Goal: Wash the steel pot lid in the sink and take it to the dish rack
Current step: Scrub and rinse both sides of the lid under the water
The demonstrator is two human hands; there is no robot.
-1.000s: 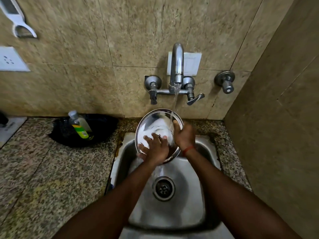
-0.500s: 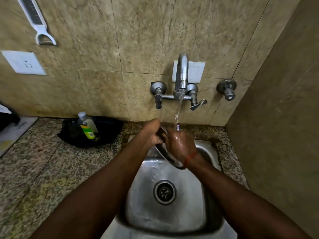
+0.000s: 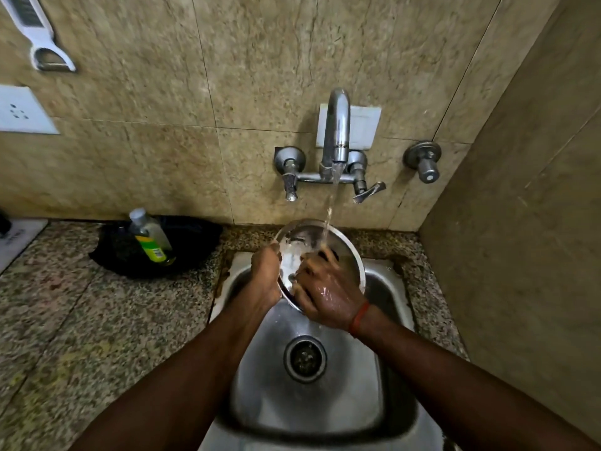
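Observation:
The round steel pot lid (image 3: 304,244) is tilted up over the back of the steel sink (image 3: 395,281), its shiny face toward me. Water falls from the wall tap (image 3: 338,138) onto its upper part. My left hand (image 3: 265,276) grips the lid's left rim. Wet and with fingers spread, my right hand (image 3: 325,292) lies flat against the lid's face and covers its lower half. The dish rack is not in view.
A clear bottle with a green label (image 3: 150,237) leans in a black pan (image 3: 195,245) on the granite counter (image 3: 81,320) left of the sink. A tiled side wall (image 3: 520,255) closes the right. A white peeler (image 3: 39,37) hangs on the back wall.
The lid was turned edge-on and mostly hidden half a second ago; now it faces me again. My right hand has moved onto its face, my left hand to its left rim.

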